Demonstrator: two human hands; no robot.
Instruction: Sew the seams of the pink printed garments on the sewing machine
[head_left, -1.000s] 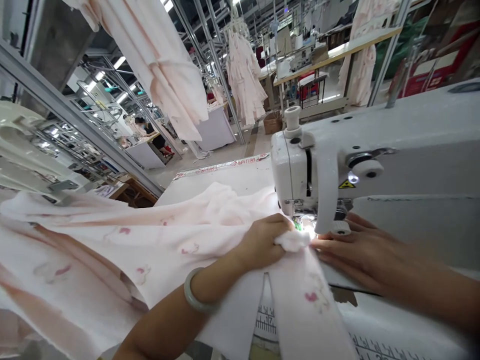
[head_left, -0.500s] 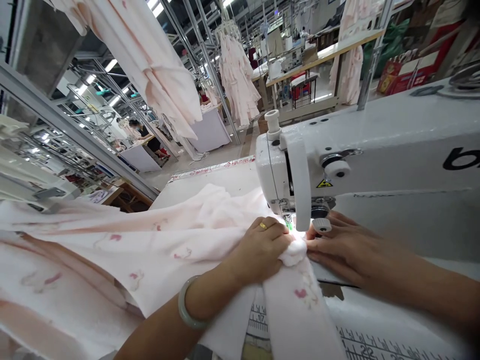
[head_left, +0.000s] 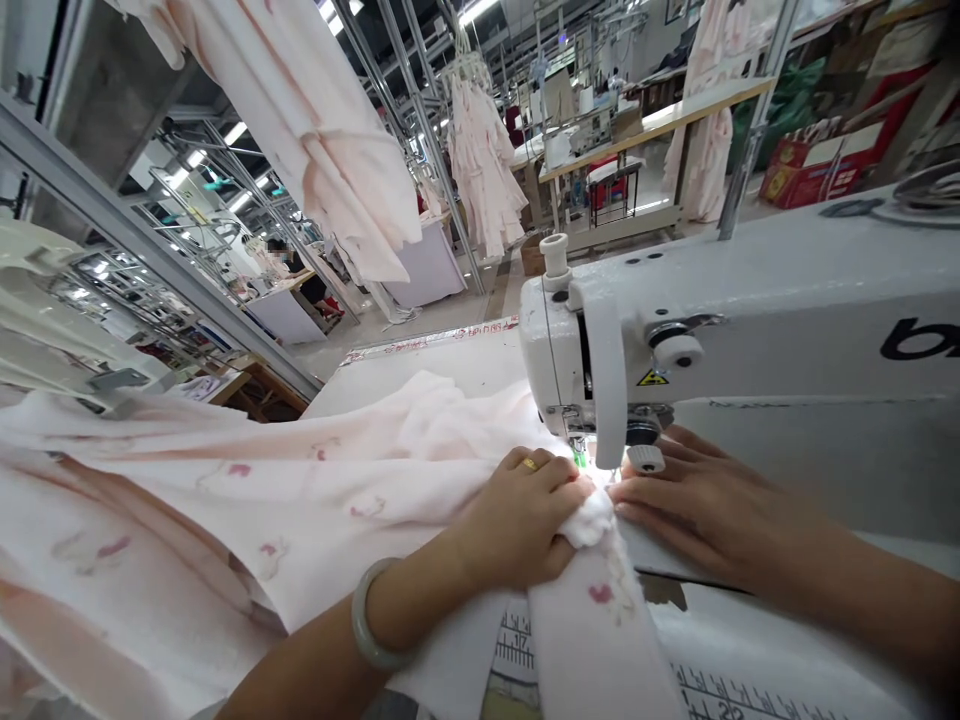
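Pale pink plush fabric [head_left: 442, 490] with small embroidered motifs spreads across the sewing machine's bed and off to the left. My left hand [head_left: 517, 515], with a ring and a bangle, is closed on a bunched fold of it just left of the needle area. My right hand [head_left: 697, 500] reaches in under the sewing machine's [head_left: 720, 310] arm from the right. Its fingers are stretched out, with the tips at the fabric's right edge; part of them is hidden behind a white knob [head_left: 645, 459]. Light glows around the green-marked presser foot [head_left: 578, 452].
Printed ruler markings [head_left: 514, 640] run along the table's front. Pink garments [head_left: 330, 150] hang at upper left, with more [head_left: 486, 165] farther back. A metal post [head_left: 754, 140] rises behind the machine. Beyond are worktables [head_left: 660, 120], a red box [head_left: 817, 165] and a seated person [head_left: 300, 275].
The view has shifted slightly, so the machine sits a little lower and farther right. My left hand stays on the fabric, its thumb a bit lower. The right fingertips remain at the fabric edge.
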